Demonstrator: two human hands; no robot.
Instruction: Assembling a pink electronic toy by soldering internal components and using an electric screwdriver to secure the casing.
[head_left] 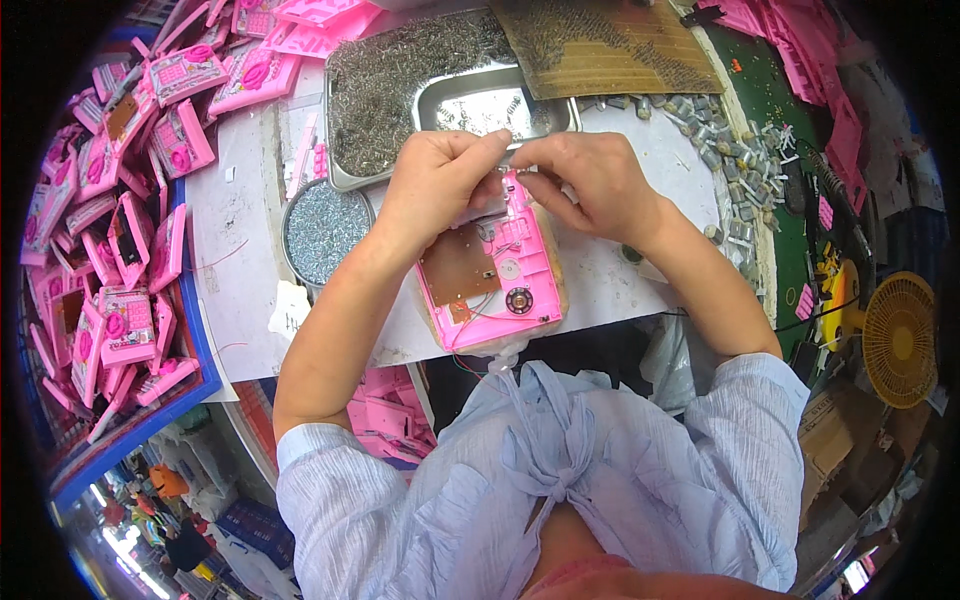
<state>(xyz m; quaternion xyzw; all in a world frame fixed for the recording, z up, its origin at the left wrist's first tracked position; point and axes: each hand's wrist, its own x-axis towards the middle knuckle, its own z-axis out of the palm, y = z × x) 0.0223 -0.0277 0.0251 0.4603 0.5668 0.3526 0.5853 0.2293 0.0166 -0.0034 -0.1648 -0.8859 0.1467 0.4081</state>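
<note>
In front of me a pink plastic toy housing (541, 272) lies open on a pale pad (437, 328) near the table's front edge. Inside it show a brown circuit board (455, 270), a round black speaker (519, 300) and thin loose wires. My left hand (445, 178) is closed, thumb and forefinger pinched at the housing's far end. Beside it my right hand (598, 180) is closed too, its fingertips bent at the same narrow end. Whatever small part sits between the fingertips is too tiny to make out.
Beyond my hands stands a metal tray (375, 105) of small screws, holding a smaller steel tray (475, 100). A round tin (328, 235) of silvery screws is at left. Small motors (735, 170) lie right. Pink toy phones (125, 320) fill a blue-edged bin; a yellow fan (900, 340) stands right.
</note>
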